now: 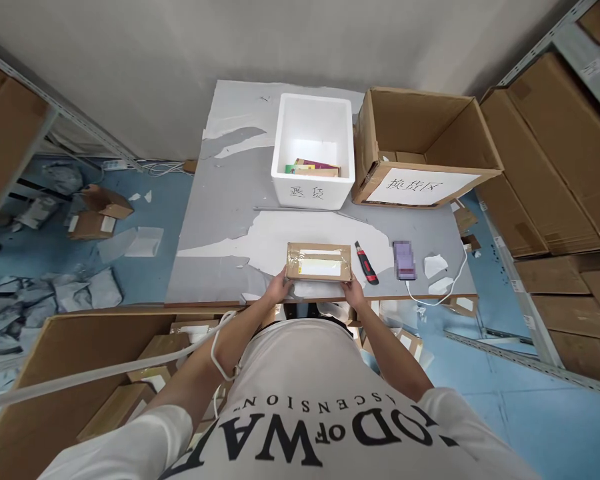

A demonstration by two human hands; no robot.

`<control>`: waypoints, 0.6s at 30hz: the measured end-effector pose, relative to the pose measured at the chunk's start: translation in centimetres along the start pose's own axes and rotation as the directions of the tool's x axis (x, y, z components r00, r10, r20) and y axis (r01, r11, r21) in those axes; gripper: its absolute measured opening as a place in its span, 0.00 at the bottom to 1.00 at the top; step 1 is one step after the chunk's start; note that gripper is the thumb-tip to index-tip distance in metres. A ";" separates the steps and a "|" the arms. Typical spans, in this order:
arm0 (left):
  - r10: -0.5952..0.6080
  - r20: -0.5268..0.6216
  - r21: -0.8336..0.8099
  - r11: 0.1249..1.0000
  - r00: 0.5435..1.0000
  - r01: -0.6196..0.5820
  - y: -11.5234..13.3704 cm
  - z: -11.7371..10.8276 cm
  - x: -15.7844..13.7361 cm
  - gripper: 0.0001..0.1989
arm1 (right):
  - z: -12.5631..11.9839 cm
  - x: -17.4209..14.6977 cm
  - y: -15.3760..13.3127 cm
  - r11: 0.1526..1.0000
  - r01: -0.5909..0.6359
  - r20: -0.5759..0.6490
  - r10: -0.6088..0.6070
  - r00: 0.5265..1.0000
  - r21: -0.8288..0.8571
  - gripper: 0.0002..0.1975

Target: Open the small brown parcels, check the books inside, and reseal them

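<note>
A small taped cardboard box (pixel 319 252) with a white label lies at the front of the table (pixel 220 233). My left hand (pixel 279 288) grips its left front corner, and my right hand (pixel 353 292) grips the right one. The fingers are partly hidden by the box. Just right of the box lies a red and black utility knife (pixel 367 264). Farther right is a phone (pixel 404 260) with a blurred screen and a white cable plugged in.
Behind the box stand a white foam box (pixel 313 190) holding a few coloured packets and a large open carton (pixel 430 185). Paper scraps (pixel 435 266) lie by the phone. A big carton of parcels (pixel 100 333) sits at lower left; stacked cartons (pixel 555 167) fill the right-hand shelves.
</note>
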State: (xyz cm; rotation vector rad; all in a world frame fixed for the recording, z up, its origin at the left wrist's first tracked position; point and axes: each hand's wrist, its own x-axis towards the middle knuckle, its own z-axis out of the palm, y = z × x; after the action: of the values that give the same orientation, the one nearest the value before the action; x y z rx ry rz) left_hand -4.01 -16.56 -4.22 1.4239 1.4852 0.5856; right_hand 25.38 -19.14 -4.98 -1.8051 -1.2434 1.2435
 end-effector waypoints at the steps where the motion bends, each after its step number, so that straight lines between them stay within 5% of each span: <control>1: 0.002 -0.001 0.009 1.000 1.000 -0.002 0.3 -0.1 -0.2 0.25 | 0.0 0.0 -0.3 1.000 -0.007 -0.001 0.007 1.000 0.012 0.23; 6: 0.046 -0.063 0.052 0.998 0.997 -0.043 2.4 -1.4 -1.9 0.25 | -0.7 -0.7 -2.5 0.993 0.054 0.018 -0.056 0.998 0.101 0.20; 12: -0.110 -0.223 0.225 0.961 0.968 0.162 4.2 -1.7 -1.4 0.26 | -0.5 -0.6 -5.1 0.993 -0.073 -0.057 0.068 0.996 -0.094 0.21; 18: -0.219 -0.195 0.229 0.938 0.956 0.261 4.2 -2.1 0.3 0.28 | -0.2 1.1 -5.5 0.981 -0.114 -0.072 0.104 0.992 -0.158 0.22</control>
State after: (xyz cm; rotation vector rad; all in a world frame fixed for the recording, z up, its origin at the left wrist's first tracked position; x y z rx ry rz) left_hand -3.79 -14.81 0.20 1.3796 1.8915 0.3788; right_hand 23.76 -16.09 -0.52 -2.0381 -1.2561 1.1622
